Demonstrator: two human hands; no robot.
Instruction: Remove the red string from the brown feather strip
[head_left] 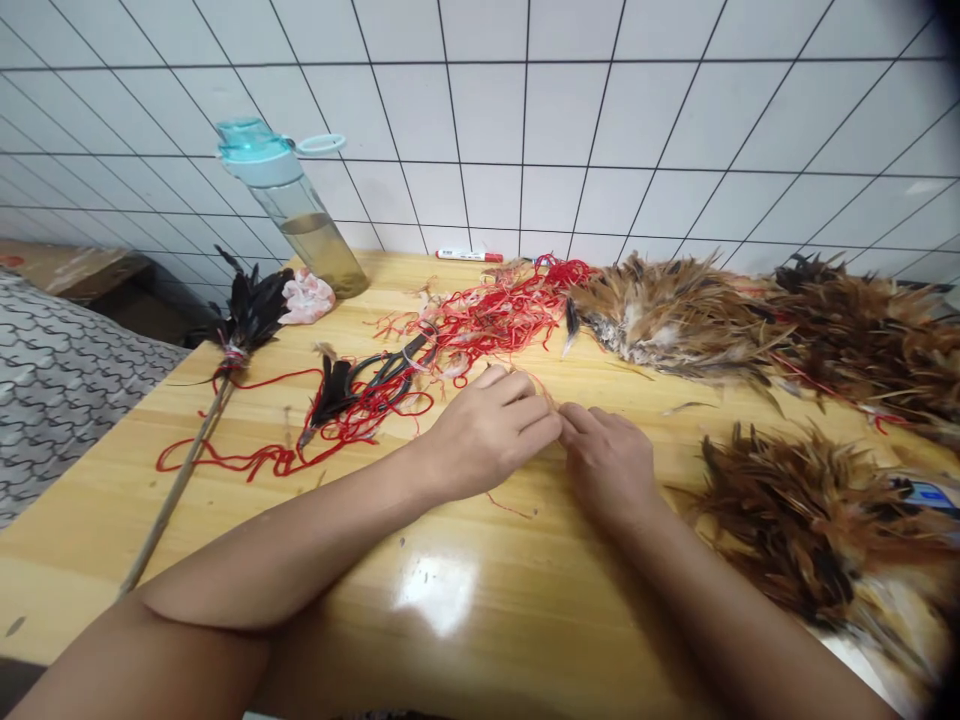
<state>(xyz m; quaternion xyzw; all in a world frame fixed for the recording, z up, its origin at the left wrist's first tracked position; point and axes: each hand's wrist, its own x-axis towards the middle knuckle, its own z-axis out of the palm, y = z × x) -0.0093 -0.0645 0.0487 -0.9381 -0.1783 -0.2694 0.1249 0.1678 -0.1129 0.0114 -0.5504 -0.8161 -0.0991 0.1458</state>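
My left hand (pixel 491 432) and my right hand (pixel 609 462) meet over the middle of the table, fingertips close together and closed in a pinch. A thin reddish thread (pixel 541 385) curves up between them, and a thread end (pixel 514 508) shows below my left hand. Whatever else sits between the fingertips is hidden. Beyond my left hand lie black-handled scissors (pixel 386 375), tangled in red string (pixel 352 425). A heap of red thread scraps (pixel 495 315) spreads behind both hands.
At left, a stick with black feathers (pixel 251 305) tied on top lies near a clear bottle (pixel 311 225) and a crumpled pinkish plastic bag (pixel 306 297). A red-and-white marker (pixel 469 256) rests by the tiled wall. Brown feather bundles (pixel 675 310) and another feather pile (pixel 810 510) occupy the right.
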